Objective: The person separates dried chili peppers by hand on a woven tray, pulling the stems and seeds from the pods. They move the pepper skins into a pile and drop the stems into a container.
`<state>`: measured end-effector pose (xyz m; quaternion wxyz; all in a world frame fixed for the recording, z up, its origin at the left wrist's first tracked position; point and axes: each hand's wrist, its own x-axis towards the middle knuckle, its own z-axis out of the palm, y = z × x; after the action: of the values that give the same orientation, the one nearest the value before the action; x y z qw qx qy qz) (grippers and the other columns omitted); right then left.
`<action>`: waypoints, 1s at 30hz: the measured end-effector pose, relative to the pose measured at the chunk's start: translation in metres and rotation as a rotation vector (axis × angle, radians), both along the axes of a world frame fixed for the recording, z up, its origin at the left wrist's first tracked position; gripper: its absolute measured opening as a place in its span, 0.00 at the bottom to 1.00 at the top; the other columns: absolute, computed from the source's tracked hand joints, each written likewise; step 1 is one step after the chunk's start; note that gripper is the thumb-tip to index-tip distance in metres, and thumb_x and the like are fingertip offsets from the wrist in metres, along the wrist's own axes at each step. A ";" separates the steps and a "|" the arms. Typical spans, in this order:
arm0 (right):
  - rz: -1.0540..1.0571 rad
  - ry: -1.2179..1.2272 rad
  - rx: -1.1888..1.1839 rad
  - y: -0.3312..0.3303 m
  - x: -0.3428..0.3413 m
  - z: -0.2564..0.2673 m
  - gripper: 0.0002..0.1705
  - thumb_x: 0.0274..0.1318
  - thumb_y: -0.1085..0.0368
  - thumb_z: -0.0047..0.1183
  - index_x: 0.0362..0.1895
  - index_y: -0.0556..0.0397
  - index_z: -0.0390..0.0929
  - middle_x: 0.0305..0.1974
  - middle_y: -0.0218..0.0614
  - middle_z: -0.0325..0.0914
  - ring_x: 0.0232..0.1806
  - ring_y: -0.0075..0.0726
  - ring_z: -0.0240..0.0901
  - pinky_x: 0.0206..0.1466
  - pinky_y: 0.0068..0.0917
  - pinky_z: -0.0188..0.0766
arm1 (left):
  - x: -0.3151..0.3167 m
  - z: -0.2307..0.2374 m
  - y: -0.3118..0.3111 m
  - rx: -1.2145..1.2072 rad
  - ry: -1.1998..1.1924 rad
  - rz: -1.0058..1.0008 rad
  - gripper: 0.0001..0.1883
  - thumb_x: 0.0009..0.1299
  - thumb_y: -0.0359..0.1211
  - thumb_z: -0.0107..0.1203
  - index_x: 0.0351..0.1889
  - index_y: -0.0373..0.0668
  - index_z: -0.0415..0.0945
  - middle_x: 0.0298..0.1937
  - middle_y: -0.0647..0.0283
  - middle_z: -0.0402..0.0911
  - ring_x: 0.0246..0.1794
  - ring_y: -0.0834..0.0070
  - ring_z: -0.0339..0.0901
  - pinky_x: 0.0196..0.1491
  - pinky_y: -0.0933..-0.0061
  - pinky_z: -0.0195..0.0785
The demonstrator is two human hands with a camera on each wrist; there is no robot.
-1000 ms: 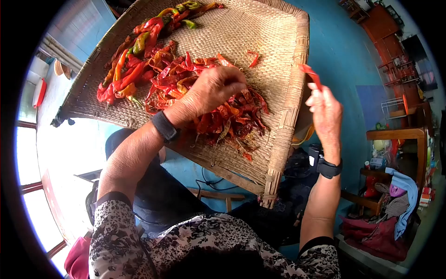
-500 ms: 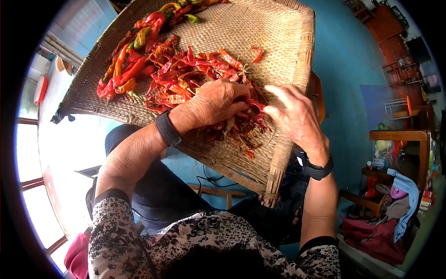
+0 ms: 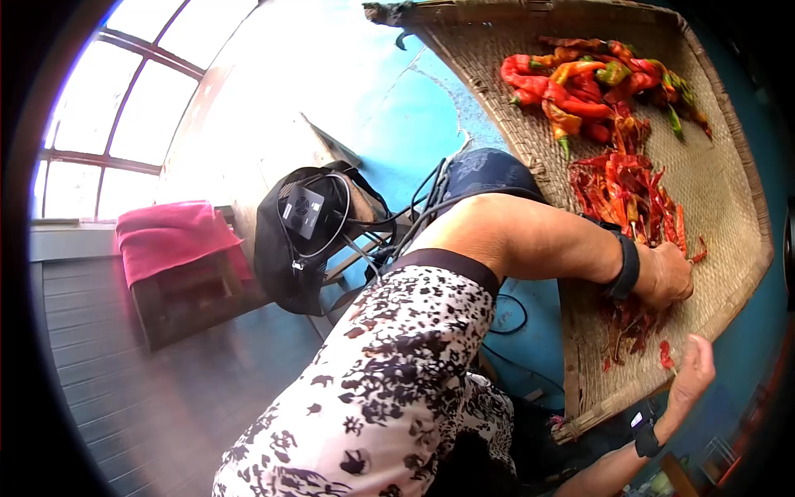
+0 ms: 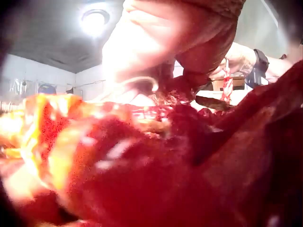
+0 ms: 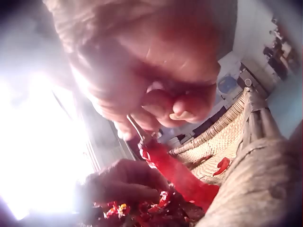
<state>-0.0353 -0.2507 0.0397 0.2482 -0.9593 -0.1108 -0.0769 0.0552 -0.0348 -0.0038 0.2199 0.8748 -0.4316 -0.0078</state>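
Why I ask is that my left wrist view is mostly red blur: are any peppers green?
Observer: Yes, the head view shows green peppers among plumper red peppers at one end of the woven tray.
Operator: Which peppers is the left hand at, then?
Observer: In the head view, the left hand is at the shrivelled red peppers, away from that plumper end.
Operator: Anything lying loose?
Observer: Yes, the right wrist view shows a red pepper piece lying apart on the tray.
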 end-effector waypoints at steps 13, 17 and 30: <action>-0.629 -0.682 0.473 -0.122 0.005 0.013 0.16 0.64 0.56 0.51 0.41 0.56 0.80 0.24 0.27 0.70 0.23 0.24 0.64 0.27 0.21 0.62 | -0.017 0.007 0.050 0.000 0.073 -0.118 0.13 0.65 0.32 0.50 0.48 0.44 0.75 0.40 0.53 0.78 0.37 0.55 0.79 0.35 0.57 0.75; -0.510 -0.731 -0.434 -0.070 0.004 0.022 0.11 0.61 0.61 0.53 0.42 0.54 0.80 0.37 0.43 0.79 0.36 0.49 0.75 0.41 0.39 0.71 | -0.021 0.020 0.050 -0.146 0.062 -0.127 0.11 0.63 0.27 0.53 0.44 0.38 0.73 0.40 0.52 0.75 0.39 0.52 0.77 0.39 0.57 0.73; 0.274 0.115 -0.267 0.043 0.008 -0.002 0.18 0.56 0.66 0.54 0.52 0.50 0.78 0.54 0.46 0.71 0.54 0.52 0.67 0.57 0.43 0.65 | -0.008 0.026 0.052 -0.311 0.040 -0.108 0.08 0.64 0.25 0.53 0.40 0.36 0.72 0.38 0.52 0.73 0.41 0.50 0.75 0.41 0.57 0.72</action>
<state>-0.0275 -0.2077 0.0374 0.1329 -0.9625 -0.2350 0.0278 0.0475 0.0170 0.0219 0.3607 0.8054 -0.4694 0.0298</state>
